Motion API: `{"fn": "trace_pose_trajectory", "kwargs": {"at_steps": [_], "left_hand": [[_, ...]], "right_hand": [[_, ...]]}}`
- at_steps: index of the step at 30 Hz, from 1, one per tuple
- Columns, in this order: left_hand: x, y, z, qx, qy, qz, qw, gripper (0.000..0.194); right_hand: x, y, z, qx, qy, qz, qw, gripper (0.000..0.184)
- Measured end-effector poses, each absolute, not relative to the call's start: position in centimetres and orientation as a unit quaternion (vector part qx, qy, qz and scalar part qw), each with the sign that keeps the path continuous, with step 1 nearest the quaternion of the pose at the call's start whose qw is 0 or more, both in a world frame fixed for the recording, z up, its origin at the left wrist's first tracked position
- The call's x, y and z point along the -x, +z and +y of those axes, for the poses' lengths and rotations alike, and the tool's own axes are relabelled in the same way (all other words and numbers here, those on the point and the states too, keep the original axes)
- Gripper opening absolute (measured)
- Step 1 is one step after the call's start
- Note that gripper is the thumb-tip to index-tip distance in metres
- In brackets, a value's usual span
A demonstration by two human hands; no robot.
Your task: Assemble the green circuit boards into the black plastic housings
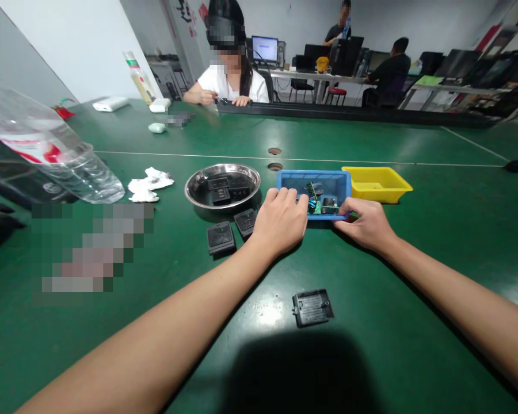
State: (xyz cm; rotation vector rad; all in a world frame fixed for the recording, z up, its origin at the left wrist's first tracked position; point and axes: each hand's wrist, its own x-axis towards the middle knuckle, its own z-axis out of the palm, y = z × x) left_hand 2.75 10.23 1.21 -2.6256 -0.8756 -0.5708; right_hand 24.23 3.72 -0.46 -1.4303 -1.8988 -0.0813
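A blue plastic bin [313, 179] with small green circuit boards [330, 205] and other electronic parts inside stands in front of me. At its front left corner, my left hand [282, 218] has its fingers curled over the rim. The front right corner is between the thumb and fingers of my right hand [365, 221]. Nearer to me lies a single black plastic casing half [313, 307], its inner side up. Two black square casings [221, 237] sit left of my left hand, one partly hidden by it.
A round steel dish [193, 198] holds several black casings. A yellow bin [377, 186] touches the blue one's right side. Left are crumpled tissues [149, 184] and a large water bottle [60, 138]. Across the green table, a person [233, 77] sits handling something small.
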Motion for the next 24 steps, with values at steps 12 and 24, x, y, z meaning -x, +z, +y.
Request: {"fn": "trace_pose_trajectory", "kwargs": {"at_steps": [12,24], "left_hand": [[-2.4,0.6,11.0,0.889,-0.317,-0.246,0.221,0.024],[-1.5,1.0,10.4,0.862,-0.476,-0.103,0.142,0.011]], "right_hand": [[-24.2,-0.2,3.6,0.579,0.018,-0.723,0.376,0.013],[-24.0,-0.2,4.2,0.602,0.061,-0.697,0.386,0.012]]}}
